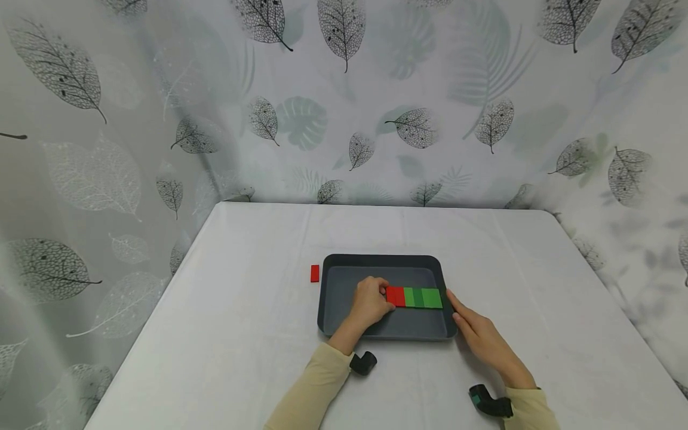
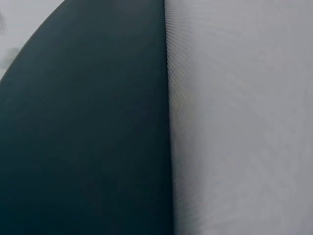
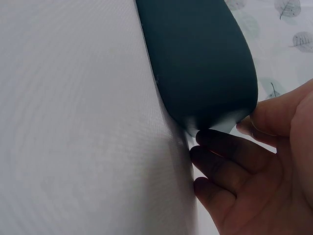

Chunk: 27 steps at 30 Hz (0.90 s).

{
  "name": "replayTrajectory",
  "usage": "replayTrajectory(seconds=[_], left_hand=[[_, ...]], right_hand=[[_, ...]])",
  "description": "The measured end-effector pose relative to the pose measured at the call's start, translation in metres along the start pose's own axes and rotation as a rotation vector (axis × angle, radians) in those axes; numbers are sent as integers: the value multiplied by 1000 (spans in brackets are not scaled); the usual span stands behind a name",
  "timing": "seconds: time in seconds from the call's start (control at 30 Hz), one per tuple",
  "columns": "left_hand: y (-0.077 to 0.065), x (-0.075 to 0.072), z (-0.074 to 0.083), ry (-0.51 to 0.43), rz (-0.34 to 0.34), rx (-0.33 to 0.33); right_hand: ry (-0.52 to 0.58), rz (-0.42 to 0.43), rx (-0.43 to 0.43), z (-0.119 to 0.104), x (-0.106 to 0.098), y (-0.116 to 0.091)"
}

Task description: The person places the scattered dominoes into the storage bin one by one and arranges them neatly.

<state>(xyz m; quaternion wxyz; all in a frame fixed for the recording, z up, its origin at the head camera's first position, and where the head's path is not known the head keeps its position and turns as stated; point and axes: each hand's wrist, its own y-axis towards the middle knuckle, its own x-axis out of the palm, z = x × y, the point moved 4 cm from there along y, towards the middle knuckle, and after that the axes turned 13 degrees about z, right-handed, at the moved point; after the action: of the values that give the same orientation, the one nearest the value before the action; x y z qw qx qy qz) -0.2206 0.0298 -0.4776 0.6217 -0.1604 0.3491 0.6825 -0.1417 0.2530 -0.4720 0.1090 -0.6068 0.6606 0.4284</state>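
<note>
A dark grey rectangular tray (image 1: 344, 328) lies on the white-covered table. Across it runs a row of small flat tiles: red tiles (image 1: 399, 296) at the left end, and green tiles (image 1: 432, 298) of lighter and darker shades reaching toward the right wall. My left hand (image 1: 368, 303) pinches the leftmost red tile, thumb at its near edge and fingertips at its far edge. At the tray's right side, my right hand (image 1: 484, 339) touches the outer wall with extended fingers; in the right wrist view its fingertips (image 3: 208, 136) meet the tray's wall (image 3: 200, 58). The left wrist view shows only tray wall (image 2: 88, 122) and cloth.
A single red tile (image 1: 315, 273) lies on the white tablecloth (image 1: 258, 286), just left of the tray. Leaf-patterned curtains (image 1: 355, 119) stand behind the table and along both sides.
</note>
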Motion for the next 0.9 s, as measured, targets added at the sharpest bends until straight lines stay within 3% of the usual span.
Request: replayTrajectory(seconds=[0.23,0.33,0.43,0.53,0.63,0.7,0.8,0.9], left_hand=[[0,0,2,12,-8,21],[3,-9,6,24,8,50],[10,-32,12,-66,94,104],[20,-69,11,-249,228,151],[33,-105,-2,-376,357,144],[41,-125,-18,-431,403,105],[52,-146,-47,-464,416,19],[58,-154,-76,-470,383,-66]], right_hand=[[-5,2,-6,1,0,0],[-2,2,-4,1,0,0],[3,1,3,1,0,-1],[6,-3,7,1,1,0],[0,-7,16,1,1,0],[-1,-6,19,1,0,0],[-3,-4,24,2,0,0],[-7,-7,24,2,1,0]])
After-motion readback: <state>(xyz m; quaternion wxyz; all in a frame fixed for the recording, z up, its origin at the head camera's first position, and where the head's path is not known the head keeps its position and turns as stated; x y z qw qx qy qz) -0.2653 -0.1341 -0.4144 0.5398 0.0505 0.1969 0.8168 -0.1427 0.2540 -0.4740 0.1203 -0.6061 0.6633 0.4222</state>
